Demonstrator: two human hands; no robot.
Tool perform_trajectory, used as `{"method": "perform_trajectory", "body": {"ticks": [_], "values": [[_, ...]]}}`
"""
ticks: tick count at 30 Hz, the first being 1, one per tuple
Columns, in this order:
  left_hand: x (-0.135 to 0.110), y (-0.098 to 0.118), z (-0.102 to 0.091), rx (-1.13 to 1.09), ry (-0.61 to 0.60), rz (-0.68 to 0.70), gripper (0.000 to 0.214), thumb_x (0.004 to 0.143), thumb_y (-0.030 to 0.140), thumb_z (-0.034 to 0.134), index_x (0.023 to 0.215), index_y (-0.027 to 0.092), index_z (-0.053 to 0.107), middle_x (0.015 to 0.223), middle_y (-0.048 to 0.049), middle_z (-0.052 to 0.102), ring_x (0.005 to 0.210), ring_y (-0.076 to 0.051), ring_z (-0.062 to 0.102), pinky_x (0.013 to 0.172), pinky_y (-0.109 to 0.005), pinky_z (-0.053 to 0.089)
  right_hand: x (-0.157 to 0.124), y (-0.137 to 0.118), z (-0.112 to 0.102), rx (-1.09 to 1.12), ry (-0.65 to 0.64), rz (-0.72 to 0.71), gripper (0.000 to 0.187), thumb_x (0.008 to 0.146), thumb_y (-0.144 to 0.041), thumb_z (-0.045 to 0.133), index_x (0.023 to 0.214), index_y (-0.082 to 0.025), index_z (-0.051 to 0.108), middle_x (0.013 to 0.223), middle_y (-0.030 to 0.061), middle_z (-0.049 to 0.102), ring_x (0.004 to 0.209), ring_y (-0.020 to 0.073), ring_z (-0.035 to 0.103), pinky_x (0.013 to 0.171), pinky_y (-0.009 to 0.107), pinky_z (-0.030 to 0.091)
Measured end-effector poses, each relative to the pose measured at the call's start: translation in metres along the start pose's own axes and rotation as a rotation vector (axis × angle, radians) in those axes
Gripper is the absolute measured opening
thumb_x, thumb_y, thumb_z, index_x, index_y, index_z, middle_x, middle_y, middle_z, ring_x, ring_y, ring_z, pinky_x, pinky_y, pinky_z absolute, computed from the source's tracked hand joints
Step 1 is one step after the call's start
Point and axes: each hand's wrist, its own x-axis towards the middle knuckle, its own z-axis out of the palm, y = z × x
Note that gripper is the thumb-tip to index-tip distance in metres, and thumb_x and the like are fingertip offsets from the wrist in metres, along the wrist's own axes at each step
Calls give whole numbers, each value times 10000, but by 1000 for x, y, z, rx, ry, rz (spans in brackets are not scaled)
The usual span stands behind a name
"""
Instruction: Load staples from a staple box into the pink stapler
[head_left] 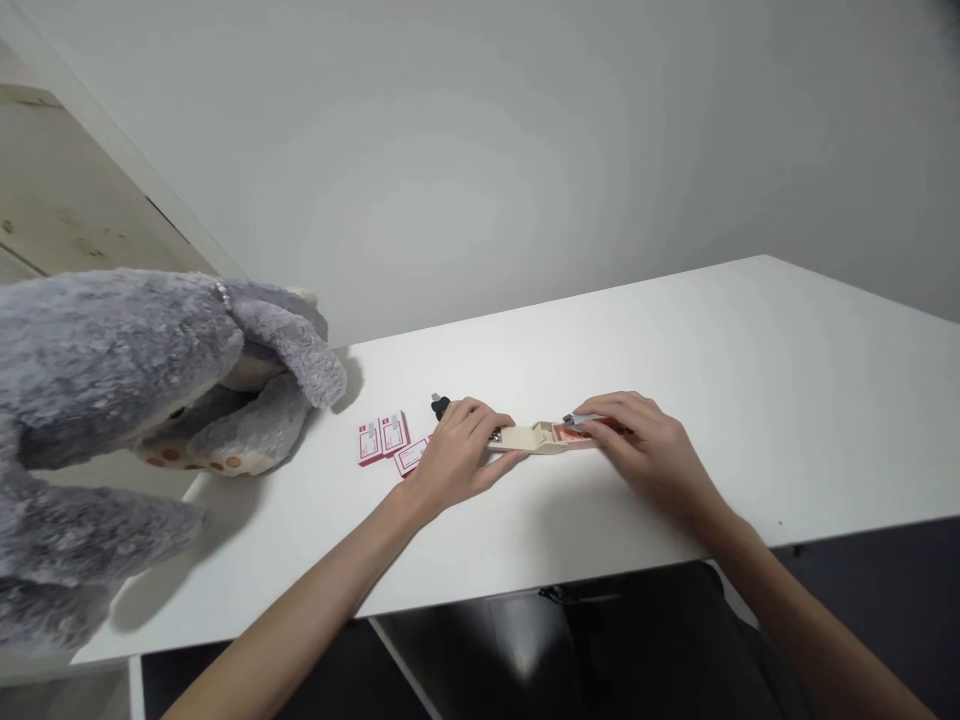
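Note:
A cream and pink stapler (529, 438) lies opened out lengthwise on the white table. My left hand (459, 455) is closed around its left part, thumb along the near side. Over the pink section at the other end, my right hand (660, 445) pinches a small grey strip (574, 420) that looks like a row of staples. Beside my left hand are several small red and white boxes (394, 432), one partly covered by that hand. A black object with a grey tip (441, 406) sits just behind it, partly hidden; its kind is unclear.
A large grey plush toy (112, 370) takes up the left side, its limbs resting on the table (750, 400). A grey wall (525, 150) rises behind the table. The near table edge runs below my forearms, with dark surfaces underneath.

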Motion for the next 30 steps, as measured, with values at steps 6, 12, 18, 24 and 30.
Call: {"method": "perform_trajectory", "body": {"ticks": [6, 12, 18, 24, 30], "values": [[1, 1, -1, -9, -18, -18, 312, 1031, 489, 660, 1157, 203, 646, 1012, -84, 724, 1014, -271, 611, 900, -436, 484, 0, 1, 0, 4, -11, 8, 151, 1050, -295, 598, 1028, -279, 747, 1065, 43, 810, 1020, 275, 733, 924, 449, 523], [2, 2, -1, -21, -28, -26, 317, 1039, 490, 645, 1166, 200, 647, 1031, -87, 726, 1031, -271, 605, 907, -434, 482, 0, -2, -1, 35, 6, 40, 160, 1048, -313, 594, 1014, -279, 747, 1066, 51, 806, 1034, 284, 725, 916, 454, 537], [1, 3, -2, -25, -35, -34, 316, 1042, 493, 641, 1169, 204, 647, 1032, -86, 730, 1032, -272, 604, 916, -442, 484, -1, -2, -2, 41, -1, 43, 165, 1054, -334, 597, 1013, -277, 747, 1068, 56, 803, 1038, 288, 725, 921, 462, 542], [1, 3, -1, -21, -34, -29, 328, 1042, 501, 641, 1170, 200, 644, 1027, -88, 730, 1030, -273, 605, 911, -443, 487, -1, 1, 0, 24, -4, 11, 150, 1050, -326, 620, 1022, -272, 757, 1056, 52, 808, 1027, 280, 730, 911, 460, 552], [1, 4, -1, -25, -39, -37, 328, 1042, 505, 637, 1177, 206, 645, 1028, -90, 727, 1025, -275, 610, 901, -445, 490, -2, 0, 0, 28, -5, -10, 160, 1049, -336, 635, 1029, -275, 782, 1066, 50, 821, 1033, 281, 737, 911, 471, 563]]}}
